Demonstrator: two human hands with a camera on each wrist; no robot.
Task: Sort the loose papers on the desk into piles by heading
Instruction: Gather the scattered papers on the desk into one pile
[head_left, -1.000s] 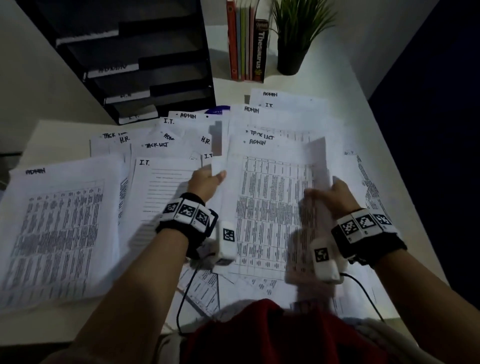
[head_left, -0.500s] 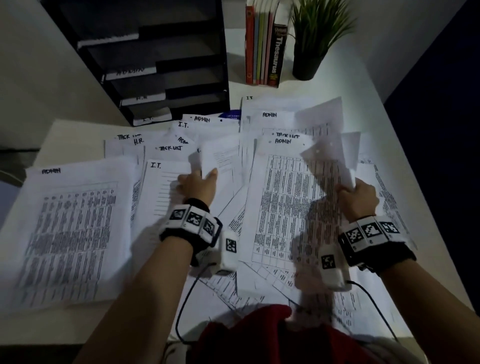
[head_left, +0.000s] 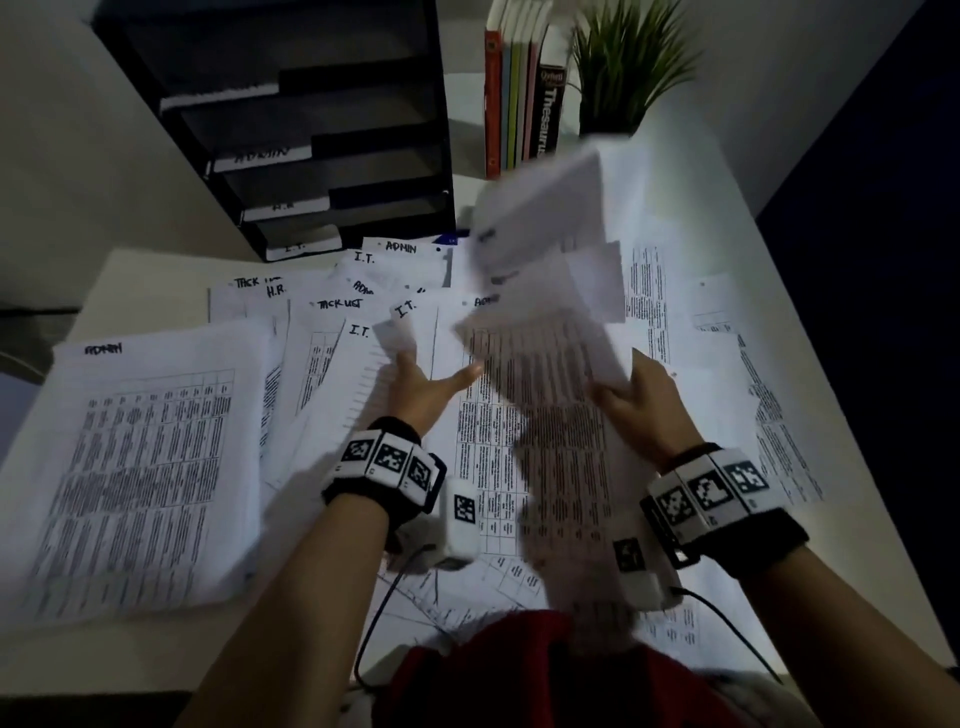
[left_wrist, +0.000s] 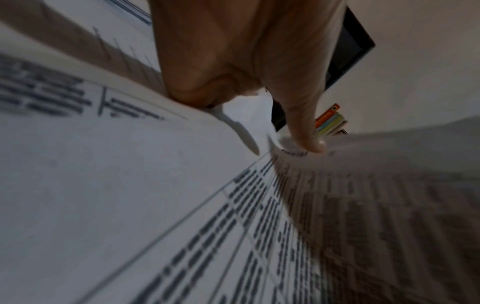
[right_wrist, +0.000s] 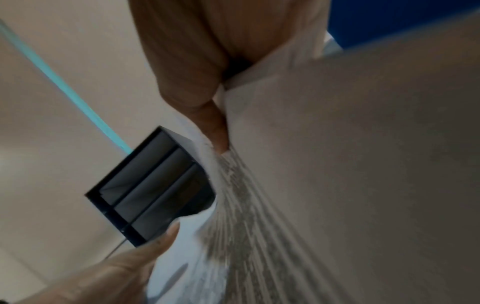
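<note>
Loose white papers headed ADMIN, I.T., H.R. and TASK LIST overlap across the desk (head_left: 130, 270). A thick ADMIN pile (head_left: 145, 457) lies at the left. My right hand (head_left: 639, 400) grips a sheaf of sheets (head_left: 545, 249) by its near right edge, lifted and fanned upward, blurred. In the right wrist view its thumb (right_wrist: 207, 115) presses on the sheaf (right_wrist: 337, 164). My left hand (head_left: 426, 384) lies on the papers beside an I.T. sheet (head_left: 358, 364), thumb spread to the right. A curled sheet corner hides its fingertips. In the left wrist view its thumb (left_wrist: 306, 139) touches a printed table sheet (left_wrist: 233, 226).
A black stacked letter tray (head_left: 311, 130) with labelled shelves stands at the back left. Upright books (head_left: 524, 104) and a potted plant (head_left: 628, 67) stand at the back. Cables run from both wrist units toward my body. The desk's right edge borders dark floor.
My right hand has raised its sheets higher, and they now fan up and blur. My left hand has spread its thumb toward the lifted sheets.
</note>
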